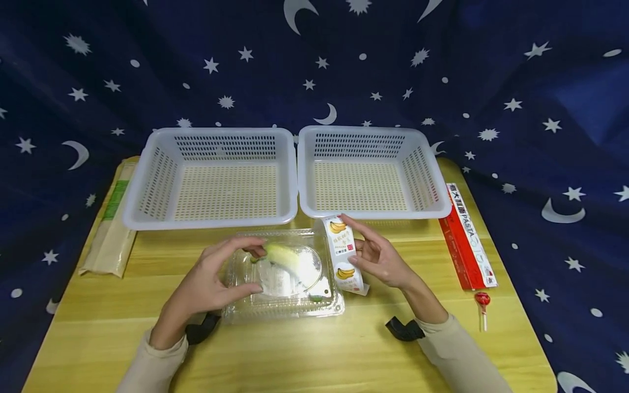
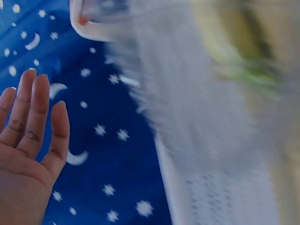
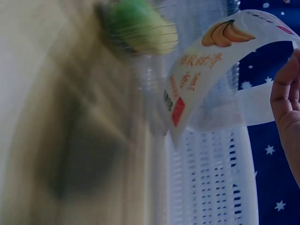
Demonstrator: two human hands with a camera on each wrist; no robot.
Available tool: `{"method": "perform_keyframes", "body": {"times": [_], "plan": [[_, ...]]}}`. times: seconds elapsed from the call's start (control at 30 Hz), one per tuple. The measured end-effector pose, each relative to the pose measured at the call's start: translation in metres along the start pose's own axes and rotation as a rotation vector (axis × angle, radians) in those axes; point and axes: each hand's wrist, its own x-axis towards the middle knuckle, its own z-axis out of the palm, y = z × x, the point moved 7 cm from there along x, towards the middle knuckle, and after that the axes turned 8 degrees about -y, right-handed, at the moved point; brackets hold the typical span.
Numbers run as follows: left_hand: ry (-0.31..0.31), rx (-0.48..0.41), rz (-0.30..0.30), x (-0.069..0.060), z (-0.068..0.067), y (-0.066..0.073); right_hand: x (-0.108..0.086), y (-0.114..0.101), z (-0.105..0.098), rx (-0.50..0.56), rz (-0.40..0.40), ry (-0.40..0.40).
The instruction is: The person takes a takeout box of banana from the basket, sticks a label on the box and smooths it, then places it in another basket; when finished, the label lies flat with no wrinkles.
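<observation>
A clear plastic clamshell box (image 1: 334, 307) lies on the table, with a long yellow fruit with green ends (image 1: 282, 257) visible through it. My left hand (image 1: 216, 278) is over the box's left side, thumb and fingers spread apart with nothing gripped between them. At the box's right edge, my right hand (image 1: 380, 256) holds a white strip of labels (image 1: 342, 254) printed with bananas. The strip (image 3: 197, 70) curves in the right wrist view, where only part of the hand shows. In the left wrist view the box and fruit are blurred.
Two white plastic baskets (image 1: 211, 224) (image 1: 373, 214) stand side by side at the back. A beige packet with a green band (image 1: 112, 218) lies left. On the right are a red-and-white pasta box (image 1: 469, 240) and a red lollipop (image 1: 482, 299). A dark starry cloth (image 1: 265, 82) hangs behind.
</observation>
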Motion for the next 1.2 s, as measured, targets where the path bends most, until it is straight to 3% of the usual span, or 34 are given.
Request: {"method": "perform_keyframes", "body": {"times": [0.2,0.37,0.6,0.9,1.03,1.2], "plan": [[-0.141,0.041,-0.038,0.030,0.013,0.010,0.010,-0.006,0.004,0.024,-0.035,-0.002],[-0.228,0.019,-0.047,0.043,0.025,0.015,0.013,-0.012,0.006,0.028,-0.055,-0.008],[-0.280,0.022,-0.060,0.053,0.029,0.013,0.013,-0.015,0.009,-0.023,-0.061,-0.031],[-0.312,-0.120,-0.119,0.073,0.034,-0.007,0.011,-0.014,0.016,-0.093,-0.029,-0.070],[-0.332,-0.090,-0.106,0.082,0.041,-0.008,0.010,-0.015,0.017,-0.104,-0.039,-0.081],[-0.356,0.018,-0.041,0.089,0.049,-0.003,0.009,-0.017,0.018,-0.091,-0.048,-0.084]]}}
